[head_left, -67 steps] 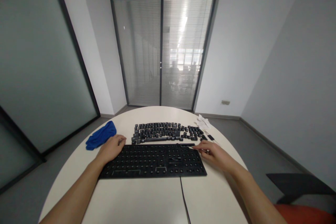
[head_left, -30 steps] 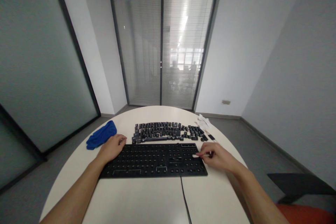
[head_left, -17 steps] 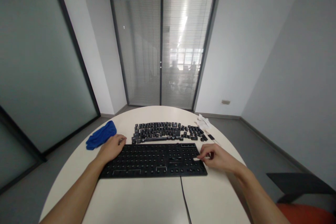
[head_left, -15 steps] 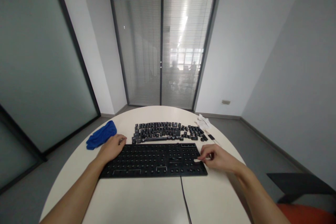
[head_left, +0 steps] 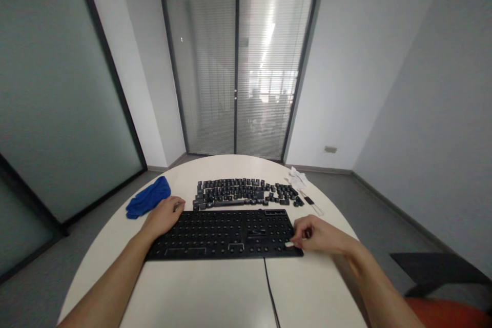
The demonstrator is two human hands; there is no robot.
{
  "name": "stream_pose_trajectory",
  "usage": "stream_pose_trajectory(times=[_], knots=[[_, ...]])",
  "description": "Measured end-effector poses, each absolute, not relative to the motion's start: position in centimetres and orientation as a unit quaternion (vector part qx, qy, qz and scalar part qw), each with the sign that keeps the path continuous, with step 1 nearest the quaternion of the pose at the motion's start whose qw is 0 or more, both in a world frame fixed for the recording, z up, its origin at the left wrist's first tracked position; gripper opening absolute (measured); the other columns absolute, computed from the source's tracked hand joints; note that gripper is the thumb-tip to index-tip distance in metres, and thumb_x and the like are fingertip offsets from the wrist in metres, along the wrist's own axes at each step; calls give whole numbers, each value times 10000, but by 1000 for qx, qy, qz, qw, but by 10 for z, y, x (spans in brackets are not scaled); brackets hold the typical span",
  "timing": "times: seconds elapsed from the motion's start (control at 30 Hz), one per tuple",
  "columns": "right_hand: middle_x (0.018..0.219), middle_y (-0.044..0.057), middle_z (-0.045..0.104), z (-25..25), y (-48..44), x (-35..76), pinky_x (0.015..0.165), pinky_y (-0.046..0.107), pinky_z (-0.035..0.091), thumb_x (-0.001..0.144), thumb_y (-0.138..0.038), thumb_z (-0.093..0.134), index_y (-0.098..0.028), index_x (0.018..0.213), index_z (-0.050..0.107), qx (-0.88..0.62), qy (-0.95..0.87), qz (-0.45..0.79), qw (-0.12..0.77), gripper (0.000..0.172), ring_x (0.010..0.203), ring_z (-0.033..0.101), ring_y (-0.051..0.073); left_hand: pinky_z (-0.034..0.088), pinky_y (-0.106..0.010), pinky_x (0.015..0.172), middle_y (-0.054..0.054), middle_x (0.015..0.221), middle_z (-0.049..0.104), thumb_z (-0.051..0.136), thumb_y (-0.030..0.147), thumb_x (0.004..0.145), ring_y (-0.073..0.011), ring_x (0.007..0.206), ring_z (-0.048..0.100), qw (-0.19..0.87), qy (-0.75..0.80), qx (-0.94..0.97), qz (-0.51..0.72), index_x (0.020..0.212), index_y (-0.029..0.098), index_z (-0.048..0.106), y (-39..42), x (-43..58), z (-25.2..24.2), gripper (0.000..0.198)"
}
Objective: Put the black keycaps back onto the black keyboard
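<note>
two bare hands at a black keyboard base (head_left: 215,236) on a round off-white table (head_left: 192,292). keyboard lies flat, long side toward the wearer, most key positions stripped to small round stems, a few white outlines printed at the wide-key spots. right hand (head_left: 311,233) sits at the keyboard's right end, thumb and fingertips pinching a white swab-like piece (head_left: 289,244); its pale end pokes out over the number pad, near the lower right corner. contact with the stems: can't tell at this size. left hand (head_left: 165,215) rests on the keyboard's upper left corner, fingers curled, tips partly hidden, so can't tell if it's gripping the edge or just lying on it. a blue cloth (head_left: 148,197) lies crumpled just beyond the left wrist. loose black keycaps (head_left: 230,192) are laid out in rough rows behind the keyboard, tidier at left and middle, looser at right; long space bar (head_left: 229,203) in the row nearest the base. past the right end of the rows: a crumpled white tissue (head_left: 298,179), then a wire keycap puller (head_left: 309,200) with black middle. black cable (head_left: 271,292) runs from the keyboard's near edge toward the wearer. red-seated chair (head_left: 453,312) at lower right.
</note>
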State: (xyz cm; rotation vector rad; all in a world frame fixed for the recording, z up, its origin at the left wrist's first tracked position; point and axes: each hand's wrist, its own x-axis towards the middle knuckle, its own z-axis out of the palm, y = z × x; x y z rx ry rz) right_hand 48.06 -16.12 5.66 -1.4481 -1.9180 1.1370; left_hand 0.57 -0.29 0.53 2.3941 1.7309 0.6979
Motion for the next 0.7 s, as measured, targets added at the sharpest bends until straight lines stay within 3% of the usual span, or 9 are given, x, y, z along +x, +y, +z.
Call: stream_pose_trajectory(times=[0.13, 0.27, 0.4, 0.5, 0.7], knots=[[670, 19, 652, 55, -160, 481, 533, 239, 358, 685, -266, 717, -145, 633, 727, -534, -709, 394, 240, 132, 594, 526, 126, 430, -372, 1015, -80, 1147, 696, 410, 461, 903, -281, 1087, 625, 54, 568, 789, 229, 1026, 209, 712, -3, 6, 6, 412], [696, 40, 674, 59, -156, 485, 594, 267, 399, 738, -316, 694, -163, 649, 728, -555, -733, 293, 264, 180, 648, 562, 157, 423, -378, 1024, -80, 1154, 692, 403, 467, 908, -284, 1097, 618, 55, 570, 788, 226, 1033, 211, 705, -5, 7, 7, 415], [796, 81, 705, 63, -152, 492, 652, 297, 438, 827, -454, 640, -172, 780, 764, -574, -736, 192, 302, 311, 714, 601, 191, 414, -378, 1036, -83, 1162, 686, 401, 463, 908, -284, 1112, 608, 57, 572, 788, 222, 1041, 207, 699, -5, 7, 7, 415], [878, 106, 719, 65, -150, 495, 685, 310, 457, 855, -541, 606, -180, 909, 786, -575, -739, 185, 298, 407, 760, 623, 210, 412, -384, 1038, -87, 1169, 682, 403, 464, 909, -288, 1108, 606, 59, 573, 787, 219, 1056, 198, 697, -5, 6, 7, 423], [900, 121, 718, 65, -150, 494, 721, 330, 472, 871, -571, 584, -172, 922, 790, -570, -749, 188, 282, 452, 785, 636, 227, 416, -379, 1038, -80, 1181, 682, 416, 461, 910, -289, 1121, 603, 61, 575, 786, 219, 1048, 211, 699, -5, 6, 8, 402]])
